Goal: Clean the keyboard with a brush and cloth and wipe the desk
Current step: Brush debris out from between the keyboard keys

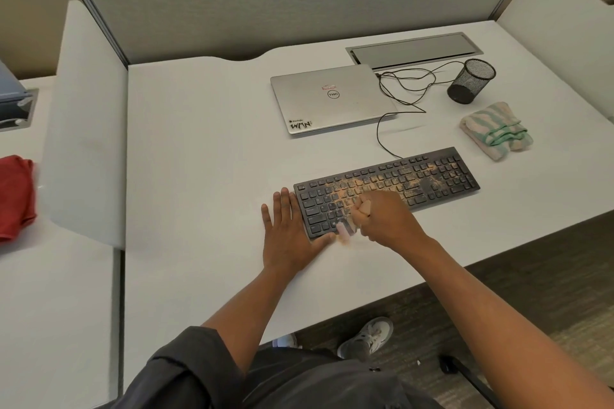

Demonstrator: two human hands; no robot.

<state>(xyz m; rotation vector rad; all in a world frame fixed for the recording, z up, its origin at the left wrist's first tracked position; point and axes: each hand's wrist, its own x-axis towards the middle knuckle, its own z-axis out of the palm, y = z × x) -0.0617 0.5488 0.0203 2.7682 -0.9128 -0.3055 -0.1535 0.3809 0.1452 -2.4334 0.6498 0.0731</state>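
- the black mesh cup [471,80] stands at the back right of the desk [206,149]; i cannot see down into it.
- the black keyboard [387,191] lies on the desk in front of the person, with tan dust over its middle keys.
- the right hand [385,217] is curled tight round a brush [345,230], which looks blurry, over the keyboard's near left keys.
- the left hand [287,232] lies flat with straight fingers on the desk, touching the keyboard's left end.
- the striped green and white cloth [496,131] sits folded just past the keyboard's right end, under the cup.
- a shut silver laptop [332,100] lies behind the keyboard.
- a black cable [385,129] runs from the keyboard past the laptop.
- a red cloth [15,196] lies on the next desk to the left.
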